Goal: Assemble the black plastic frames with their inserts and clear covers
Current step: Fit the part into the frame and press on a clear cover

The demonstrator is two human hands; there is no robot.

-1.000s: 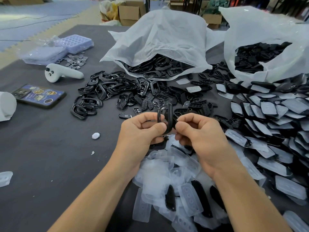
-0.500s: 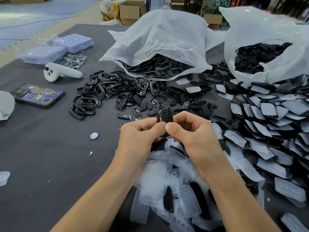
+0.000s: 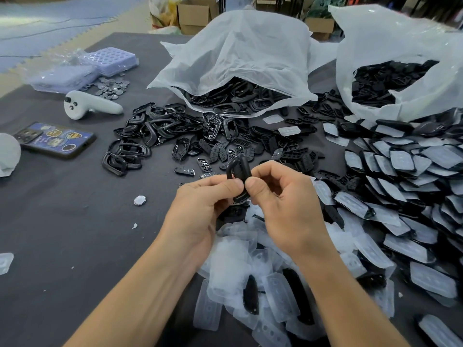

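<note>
Step in hand, as judged: pressing insert or cover into black frame.
Held on edge above table, over near heap of clear covers.
Pinched from both sides: by left hand, by right hand; thumbs almost touching at lower rim, fingers curled behind.
Cannot tell whether insert seated.
Next, probably: squeeze round rim till flush, check, lay on finished stack at right.
Calls for even pressure, no twisting.
</note>
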